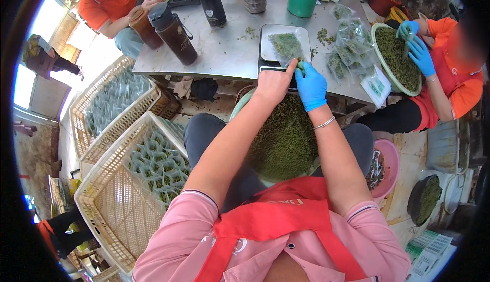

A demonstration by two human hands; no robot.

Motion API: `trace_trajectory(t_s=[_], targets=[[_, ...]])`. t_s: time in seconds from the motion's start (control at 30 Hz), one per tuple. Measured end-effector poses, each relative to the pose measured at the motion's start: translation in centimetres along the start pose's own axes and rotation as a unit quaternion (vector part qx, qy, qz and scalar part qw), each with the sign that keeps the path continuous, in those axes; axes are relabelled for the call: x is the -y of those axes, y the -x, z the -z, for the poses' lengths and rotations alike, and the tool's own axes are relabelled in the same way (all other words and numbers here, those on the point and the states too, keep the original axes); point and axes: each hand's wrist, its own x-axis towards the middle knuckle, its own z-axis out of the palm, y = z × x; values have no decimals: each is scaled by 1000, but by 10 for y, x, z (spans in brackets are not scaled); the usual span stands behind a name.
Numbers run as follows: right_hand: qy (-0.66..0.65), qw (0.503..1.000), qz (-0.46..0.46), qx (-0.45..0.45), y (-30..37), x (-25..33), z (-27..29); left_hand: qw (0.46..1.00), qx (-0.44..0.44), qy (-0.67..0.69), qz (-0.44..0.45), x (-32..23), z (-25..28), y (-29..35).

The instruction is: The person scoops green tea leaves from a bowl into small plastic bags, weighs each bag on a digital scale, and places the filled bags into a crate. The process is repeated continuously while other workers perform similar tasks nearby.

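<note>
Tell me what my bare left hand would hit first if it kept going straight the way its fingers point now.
Most likely the clear bag of green bits lying on the scale tray. Your left hand points up the picture toward it, its fingertip at the tray's near edge beside your gloved right hand. Depth is hard to judge here.

Pink short-sleeved polo shirt, sleeve cuffs edged with a thin dark-and-white stripe. Red apron over it, broad straps crossing the chest (some pale print on the bib, partly folded and not clear). Dark grey trousers on both legs. Left hand bare, no glove, no jewellery showing. Right hand in a bright blue disposable glove reaching to the wrist, with a thin silver bangle on the forearm just below the cuff.
</note>
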Motion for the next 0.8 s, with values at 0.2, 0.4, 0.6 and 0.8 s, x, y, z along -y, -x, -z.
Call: trace_trajectory(t_s=[0.2,0.4,0.6,0.8], targets=[[-88,995,-37,38,4,12,14,995,-87,-41,-37,5,-10,-5],[-197,929,-170,264,47,13,57,1000,-8,12,-24,0,38,30],[-149,983,108,12,59,7,51,986,-120,99,56,48,42,75],[-8,978,208,-22,22,4,22,906,-143,275,287,74,18,91]])
